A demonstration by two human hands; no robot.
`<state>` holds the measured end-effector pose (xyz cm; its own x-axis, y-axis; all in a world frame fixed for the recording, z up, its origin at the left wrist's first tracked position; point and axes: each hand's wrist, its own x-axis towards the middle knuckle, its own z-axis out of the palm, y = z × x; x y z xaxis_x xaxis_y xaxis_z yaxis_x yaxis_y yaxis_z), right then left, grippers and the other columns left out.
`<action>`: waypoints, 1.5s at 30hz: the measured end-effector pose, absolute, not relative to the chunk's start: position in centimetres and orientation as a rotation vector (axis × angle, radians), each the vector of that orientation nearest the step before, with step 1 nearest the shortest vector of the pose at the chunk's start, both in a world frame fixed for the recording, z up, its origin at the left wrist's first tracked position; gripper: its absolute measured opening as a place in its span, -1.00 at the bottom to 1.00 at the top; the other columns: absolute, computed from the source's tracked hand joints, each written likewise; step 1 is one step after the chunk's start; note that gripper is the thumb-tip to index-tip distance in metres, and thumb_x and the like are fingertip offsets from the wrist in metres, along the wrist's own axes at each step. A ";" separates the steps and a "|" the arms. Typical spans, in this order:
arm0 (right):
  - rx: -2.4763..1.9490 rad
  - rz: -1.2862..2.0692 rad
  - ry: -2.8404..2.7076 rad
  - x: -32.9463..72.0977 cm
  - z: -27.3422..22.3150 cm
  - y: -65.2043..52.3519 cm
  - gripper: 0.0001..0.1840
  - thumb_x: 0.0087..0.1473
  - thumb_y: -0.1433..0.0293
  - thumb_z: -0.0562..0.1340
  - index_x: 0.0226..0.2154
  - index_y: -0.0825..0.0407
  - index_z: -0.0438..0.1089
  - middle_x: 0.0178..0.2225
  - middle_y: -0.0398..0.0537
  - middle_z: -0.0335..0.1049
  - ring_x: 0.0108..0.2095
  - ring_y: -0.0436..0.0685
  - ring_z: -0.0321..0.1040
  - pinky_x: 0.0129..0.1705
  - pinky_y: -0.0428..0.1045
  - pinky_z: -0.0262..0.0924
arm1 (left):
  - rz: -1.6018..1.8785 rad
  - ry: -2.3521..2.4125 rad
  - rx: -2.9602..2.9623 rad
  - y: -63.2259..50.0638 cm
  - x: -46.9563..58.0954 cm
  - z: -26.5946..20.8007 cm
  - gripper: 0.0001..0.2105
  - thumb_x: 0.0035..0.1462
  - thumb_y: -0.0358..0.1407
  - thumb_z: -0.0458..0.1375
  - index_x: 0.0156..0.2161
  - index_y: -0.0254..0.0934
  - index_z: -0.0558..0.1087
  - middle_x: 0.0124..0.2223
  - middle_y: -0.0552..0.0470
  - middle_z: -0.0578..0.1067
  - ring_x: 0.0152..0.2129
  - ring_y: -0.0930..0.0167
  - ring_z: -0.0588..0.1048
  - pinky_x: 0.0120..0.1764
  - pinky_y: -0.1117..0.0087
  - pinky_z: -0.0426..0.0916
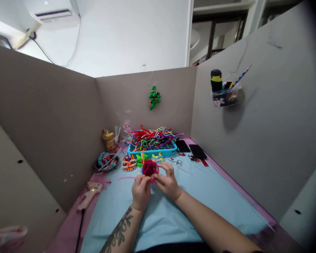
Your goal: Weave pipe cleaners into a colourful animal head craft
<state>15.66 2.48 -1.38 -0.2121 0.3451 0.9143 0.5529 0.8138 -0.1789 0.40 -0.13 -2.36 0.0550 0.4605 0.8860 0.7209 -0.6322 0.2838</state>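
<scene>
A round, hollow magenta pipe-cleaner piece is held up over the blue cloth, its dark red inside facing me. My left hand pinches its lower left edge between thumb and finger. On the lower right edge, my right hand closes its thumb and fingers, the index finger bent over the side. A loose pink strand sticks out to the left. Just behind the piece sit an orange and white striped figure, a green figure and a pale yellow and blue one.
A blue tray heaped with colourful pipe cleaners stands at the back. Scissors and dark phones lie to the right. At left are a dark bowl and a corded glue gun. Grey panels enclose the table.
</scene>
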 end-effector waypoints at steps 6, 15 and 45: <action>-0.645 -0.364 -1.777 15.6 -1.6 1.9 -0.79 -0.01 0.46 0.25 -0.28 -0.14 0.44 0.02 -0.07 0.09 0.06 0.25 0.04 0.03 0.22 0.16 | -1.624 -1.078 -2.026 -0.5 0.2 -2.0 -0.86 0.09 -0.47 0.05 -0.27 -0.26 0.42 -0.39 0.03 0.38 -0.42 0.46 0.38 -0.35 0.47 0.36; -0.701 -0.074 -1.877 15.6 -1.6 2.4 -0.85 -0.03 0.42 0.24 -0.33 -0.09 0.47 0.00 -0.02 0.13 0.11 0.27 -0.03 0.11 0.26 0.05 | -1.550 -1.209 -2.145 -0.3 0.3 -2.2 -0.87 0.13 -0.42 0.03 -0.29 -0.24 0.43 -0.33 -0.01 0.43 -0.36 0.44 0.41 -0.27 0.43 0.35; -0.840 0.376 -1.893 15.6 -2.3 4.1 -0.89 -0.11 0.51 0.23 -0.56 -0.01 0.42 0.00 -0.06 0.16 0.10 0.21 0.00 0.15 0.17 -0.10 | -1.641 -1.729 -2.235 0.9 0.0 -2.7 -0.91 0.06 -0.34 0.06 -0.31 -0.25 0.38 -0.26 0.01 0.37 -0.47 0.47 0.41 -0.37 0.43 0.32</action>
<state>15.64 4.07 -2.32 -0.2691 0.6950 0.6668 0.3879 0.7119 -0.5855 0.03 0.85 -2.66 -0.0601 0.7840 0.6178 0.6580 -0.4343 0.6151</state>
